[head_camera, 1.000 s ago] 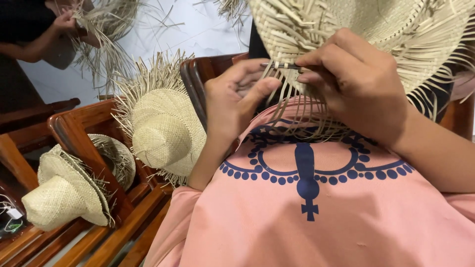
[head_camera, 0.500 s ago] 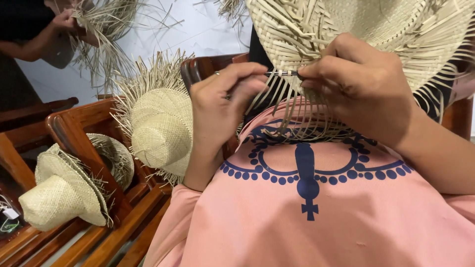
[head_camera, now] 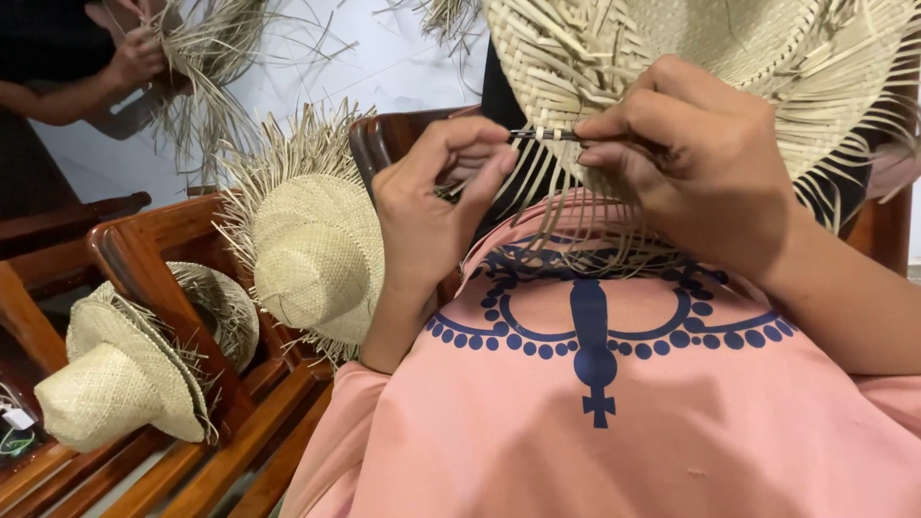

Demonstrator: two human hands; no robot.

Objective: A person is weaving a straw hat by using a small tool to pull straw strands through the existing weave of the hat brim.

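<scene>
Two hands are up at the brim of a pale straw hat [head_camera: 710,48], held high, just above a pink shirt with a dark blue print [head_camera: 595,422]. The right hand [head_camera: 691,163] has its fingers curled together, thumb and forefinger pinched on a thin dark tool [head_camera: 547,135] that pokes out toward the left hand and lies across the woven edge. The left hand [head_camera: 432,201] sits just beside it, fingers bent, thumb and fingertips closing on loose straw strands [head_camera: 537,201] that hang down from the brim between the two hands. Whether that left hand truly grips a strand or only touches it, I cannot tell. Unwoven strands fan out below and to the outer side of the right hand, brushing the shirt.

Beyond the left hand, well apart from it, a second unfinished straw hat [head_camera: 312,254] with a ragged fringe leans against a dark wooden chair [head_camera: 144,278]. Further out on that side, a third hat [head_camera: 115,384] rests crown-outward on the chair's slats, with another brim [head_camera: 225,307] tucked behind it.

Far past the left hand, another person's hands [head_camera: 134,53] hold a bundle of loose straw [head_camera: 211,67] against a white wall [head_camera: 384,58].
</scene>
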